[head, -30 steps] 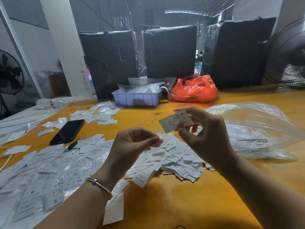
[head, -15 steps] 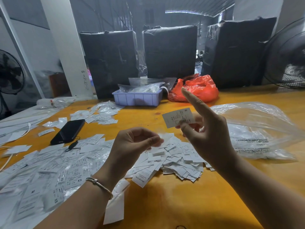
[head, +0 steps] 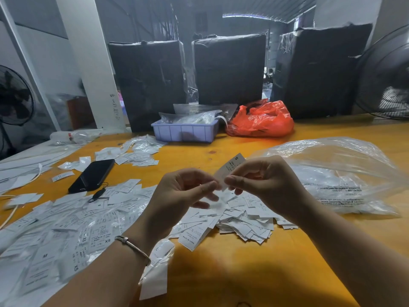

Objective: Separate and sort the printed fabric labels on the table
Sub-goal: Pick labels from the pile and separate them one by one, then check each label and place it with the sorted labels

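Note:
A small white printed fabric label marked S (head: 232,166) is held up above the orange table (head: 243,273). My right hand (head: 267,185) pinches it between thumb and fingers. My left hand (head: 183,193), fingers curled, meets it at the label's lower end, thumb tip against the corner. Right below both hands lies a loose pile of labels (head: 243,222). A wide spread of labels marked XS and M (head: 66,231) covers the table's left side, partly under clear film. A smaller pile of labels (head: 137,154) sits farther back.
A black phone (head: 91,176) lies left of centre. A big clear plastic bag (head: 332,173) lies to the right. At the back stand a blue tray (head: 186,132), a red bag (head: 261,121) and black wrapped boxes (head: 230,69). Fans stand at both sides.
My right hand has brought the S label down and left to my left hand, and its raised forefinger has curled back. The two hands now meet at the label.

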Available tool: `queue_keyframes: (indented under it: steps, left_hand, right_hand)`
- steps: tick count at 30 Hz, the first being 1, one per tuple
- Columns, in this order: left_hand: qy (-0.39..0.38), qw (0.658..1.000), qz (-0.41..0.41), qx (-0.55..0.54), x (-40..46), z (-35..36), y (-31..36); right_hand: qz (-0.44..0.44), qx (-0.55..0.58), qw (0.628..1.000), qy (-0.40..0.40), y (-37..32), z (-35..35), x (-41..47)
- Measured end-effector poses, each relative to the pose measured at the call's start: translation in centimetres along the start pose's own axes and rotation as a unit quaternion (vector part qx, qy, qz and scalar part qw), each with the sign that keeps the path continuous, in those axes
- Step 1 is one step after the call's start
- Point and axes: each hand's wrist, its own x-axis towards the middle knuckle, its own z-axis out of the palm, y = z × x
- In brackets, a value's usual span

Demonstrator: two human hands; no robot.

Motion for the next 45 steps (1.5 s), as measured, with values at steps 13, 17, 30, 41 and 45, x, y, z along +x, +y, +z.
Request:
queue_keyframes:
  steps: [13, 17, 30, 41, 45]
  left_hand:
    - [0.013, 0.995, 0.057, 0.085, -0.1, 0.0, 0.2]
    - [0.013, 0.993, 0.067, 0.094, -0.1, 0.0, 0.1]
    - [-0.004, 0.998, 0.037, 0.052, -0.1, 0.2, 0.3]
    - [-0.052, 0.998, -0.005, 0.023, -0.1, 0.2, 0.3]
    - [-0.083, 0.996, -0.034, 0.002, -0.1, 0.1, 0.3]
  right_hand:
    - [-0.06, -0.024, 0.983, 0.173, -1.5, -0.3, 0.2]
    - [-0.109, -0.072, 0.979, 0.159, -2.3, -0.2, 0.1]
    - [-0.174, -0.148, 0.967, 0.11, -2.3, -0.1, -0.3]
    - [-0.16, -0.111, 0.978, 0.073, -1.5, -0.7, -0.2]
    - [-0.117, -0.069, 0.989, 0.053, -1.1, -0.9, -0.2]
